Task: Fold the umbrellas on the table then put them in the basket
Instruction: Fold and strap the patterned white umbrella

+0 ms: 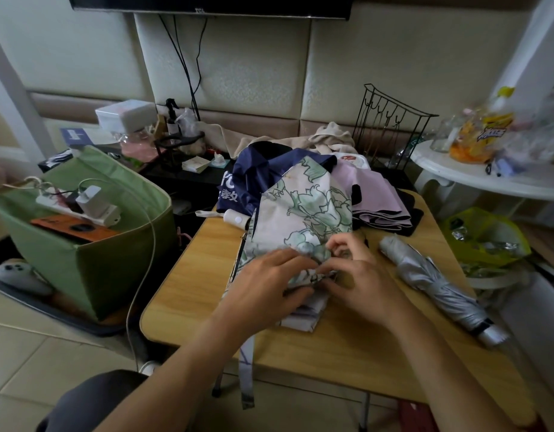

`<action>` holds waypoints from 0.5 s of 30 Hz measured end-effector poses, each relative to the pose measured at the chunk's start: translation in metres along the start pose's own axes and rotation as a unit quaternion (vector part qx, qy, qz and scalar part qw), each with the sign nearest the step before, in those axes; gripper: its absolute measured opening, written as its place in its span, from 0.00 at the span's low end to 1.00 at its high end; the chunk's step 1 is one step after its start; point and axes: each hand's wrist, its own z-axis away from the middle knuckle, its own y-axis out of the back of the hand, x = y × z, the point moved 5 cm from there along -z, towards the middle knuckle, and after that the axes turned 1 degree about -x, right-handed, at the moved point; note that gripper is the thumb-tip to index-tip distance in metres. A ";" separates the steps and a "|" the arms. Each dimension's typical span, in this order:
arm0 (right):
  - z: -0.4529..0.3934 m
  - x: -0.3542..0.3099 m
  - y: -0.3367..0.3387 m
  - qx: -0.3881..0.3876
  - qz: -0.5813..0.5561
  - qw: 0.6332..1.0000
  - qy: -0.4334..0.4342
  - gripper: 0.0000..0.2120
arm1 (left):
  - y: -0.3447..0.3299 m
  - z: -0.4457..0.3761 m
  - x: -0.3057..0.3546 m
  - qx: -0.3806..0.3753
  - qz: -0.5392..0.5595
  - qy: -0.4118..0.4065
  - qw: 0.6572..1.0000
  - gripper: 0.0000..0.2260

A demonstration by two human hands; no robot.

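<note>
Floral umbrella (303, 213) lies mid-frame on the wooden table (191, 282), canopy loose, strap hanging off the near edge. Left hand (269, 282) lies on its lower folds, fingers curled round the bunched fabric. Right hand (359, 275) pinches the same bunch from the right. Navy umbrella (257, 179) and pink umbrella (375, 194) are heaped behind it, unfolded. Silver umbrella (437, 285) lies rolled, right of the hands. Green basket (91, 260) sits at frame left, beside the table, holding a power strip (82, 207).
</note>
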 end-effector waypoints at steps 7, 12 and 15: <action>0.003 0.000 0.002 -0.010 0.017 1.000 0.011 0.04 | 0.002 0.001 0.010 -0.007 0.056 -0.028 0.998 0.06; 0.009 0.000 -0.001 -0.074 -0.060 0.995 -0.036 0.07 | 0.002 0.002 0.004 -0.006 0.010 -0.036 0.999 0.05; 0.009 0.000 0.002 -0.035 -0.060 0.996 -0.063 0.09 | 0.002 0.003 -0.019 -0.021 -0.069 -0.004 0.997 0.15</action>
